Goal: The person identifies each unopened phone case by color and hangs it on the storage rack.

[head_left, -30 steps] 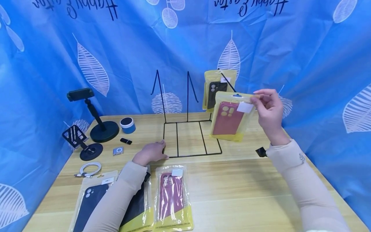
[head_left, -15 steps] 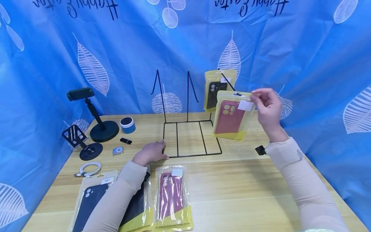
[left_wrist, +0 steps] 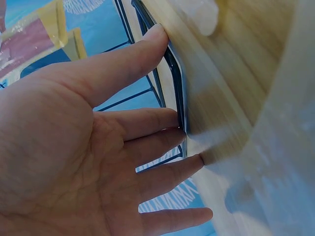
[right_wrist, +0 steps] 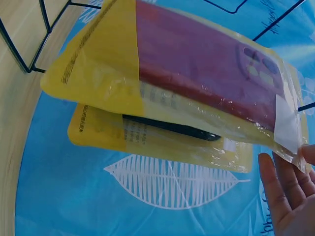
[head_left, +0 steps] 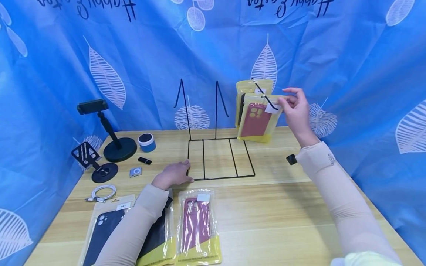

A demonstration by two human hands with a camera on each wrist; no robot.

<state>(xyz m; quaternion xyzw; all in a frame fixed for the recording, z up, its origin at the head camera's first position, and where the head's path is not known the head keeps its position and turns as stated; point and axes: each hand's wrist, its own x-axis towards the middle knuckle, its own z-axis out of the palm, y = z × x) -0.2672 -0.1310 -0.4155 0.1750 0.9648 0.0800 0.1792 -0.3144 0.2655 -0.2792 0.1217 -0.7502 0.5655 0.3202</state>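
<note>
Pink phone case (head_left: 254,125) inside the clear-and-yellow front pouch (head_left: 261,139), far right, with the right hook (head_left: 271,103) of a black wire rack (head_left: 203,159) through the top slot; just behind, a dark case (right_wrist: 172,128) in the rear pouch (head_left: 245,88), mostly covered. On the near left, two flat pouches (head_left: 163,255) with dark contents, partly under the left sleeve (head_left: 131,229); just right, a lone pouch (head_left: 208,254) around another pink case. Upper right corner of the front pouch pinched between thumb and forefinger of the right hand (head_left: 297,111), another finger extended clear. Left hand (head_left: 173,173) spread wide, fingertips touching the rack's near left corner, nothing gripped. Below, wooden table (head_left: 266,221); at left, two black stands (head_left: 119,150); behind, blue leaf-printed curtain (head_left: 149,55).
</note>
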